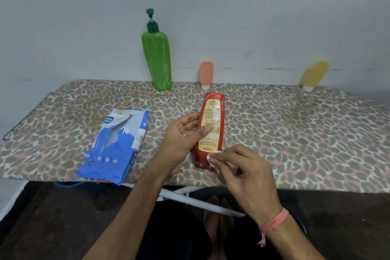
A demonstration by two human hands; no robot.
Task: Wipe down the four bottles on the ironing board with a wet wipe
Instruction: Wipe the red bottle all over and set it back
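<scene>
Lower right of frame: right hand [238,167], fingers curled, pinches a small folded wet wipe [213,157] against the lower end of the red bottle [211,131]. Centre: left hand [181,139] holds that bottle from its left side, thumb pressed on the label, fingers behind; bottle tilted, lower end on or near the ironing board [295,133].

To do this step well, judged: keep the left grip firm, draw the wipe along the full length, then turn the bottle to reach the hidden side.

Left centre: torn blue wipe packet [118,143], lying flat.

Far edge, against the wall: green pump bottle [157,61] upright; peach bottle [206,74] and yellow bottle [314,76] standing cap-down, the yellow one leaning.
</scene>
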